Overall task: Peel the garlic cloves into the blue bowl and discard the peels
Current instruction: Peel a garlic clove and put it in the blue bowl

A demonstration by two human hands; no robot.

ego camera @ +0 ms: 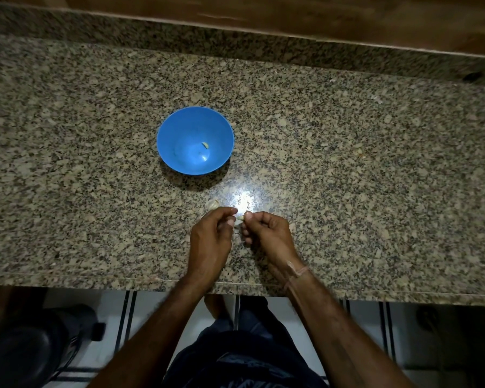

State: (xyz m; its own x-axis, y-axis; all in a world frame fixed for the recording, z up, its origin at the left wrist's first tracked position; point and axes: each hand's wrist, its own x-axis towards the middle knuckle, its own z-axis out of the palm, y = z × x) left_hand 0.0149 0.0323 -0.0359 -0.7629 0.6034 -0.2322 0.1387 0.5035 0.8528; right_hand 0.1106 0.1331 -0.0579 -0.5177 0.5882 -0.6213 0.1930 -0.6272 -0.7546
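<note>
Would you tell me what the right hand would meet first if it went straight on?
Probably the left hand, right across the garlic clove that the right hand pinches; depth is unclear.

This is a home kitchen: a long tabletop [347,152] of speckled granite runs along a low upstand [123,29] of the same stone, with a wooden panel [291,12] above it. A blue plastic bowl [177,127] with a garlic clove [205,145] in it stands on the stone, and below the front edge lies a floor [364,331] of pale tiles with dark stripes. The rounded dark bulk [25,345] at lower left is too dim to name, perhaps a household appliance.
</note>
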